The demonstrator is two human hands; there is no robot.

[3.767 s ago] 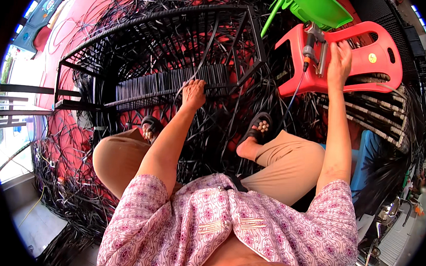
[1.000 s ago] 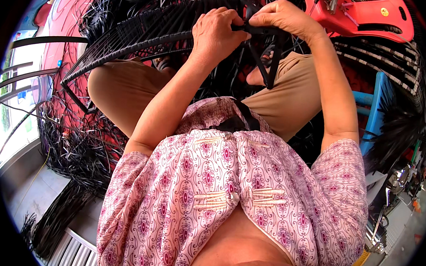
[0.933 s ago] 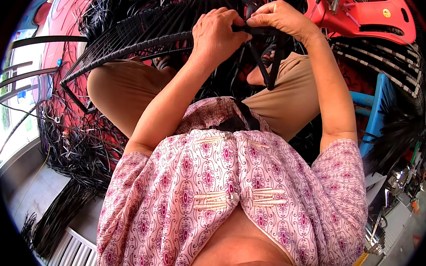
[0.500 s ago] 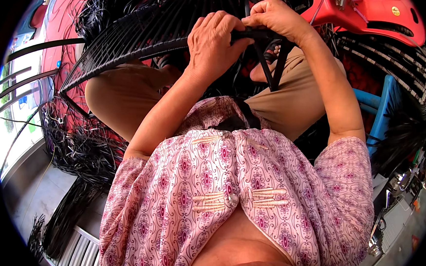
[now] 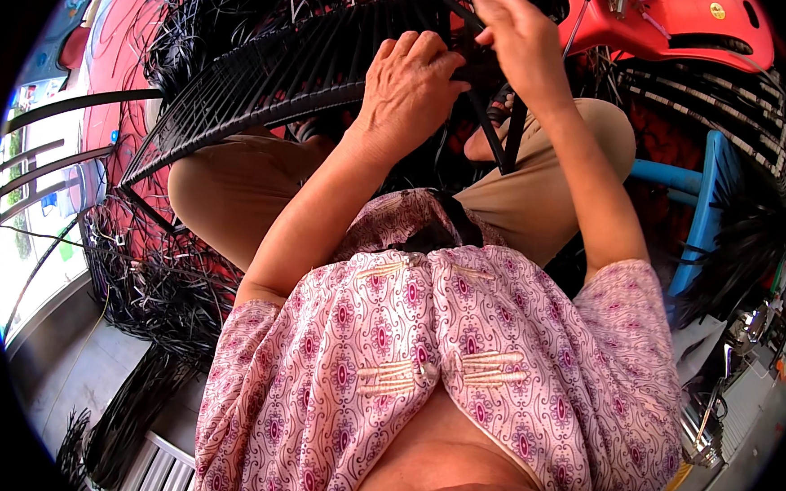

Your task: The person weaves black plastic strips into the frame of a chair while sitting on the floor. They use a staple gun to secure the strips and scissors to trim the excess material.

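A black frame [image 5: 271, 112] strung with rows of dark plastic strips lies slanted across my knees. My left hand [image 5: 413, 98] is closed over its near edge, toward the right end, with the fingers curled round the bar. Just right of it, my right hand [image 5: 526, 56] is raised above the frame's corner, its fingers bent in toward the thumb. Whatever those fingers hold is too dark and small to make out. Black legs or struts [image 5: 512, 131] of the frame run down between my knees.
Tangled black strips [image 5: 167, 268] lie at the left, with more beyond the frame. A red plastic stool [image 5: 693, 43] stands far right, a blue stool [image 5: 706, 211] below it. Metal tools [image 5: 706, 427] lie at the lower right, a white slatted piece [image 5: 156, 470] at the lower left.
My right hand has lifted away from my left hand and turned more upright. My left hand stays at the frame's edge, a little lower and further right in view.
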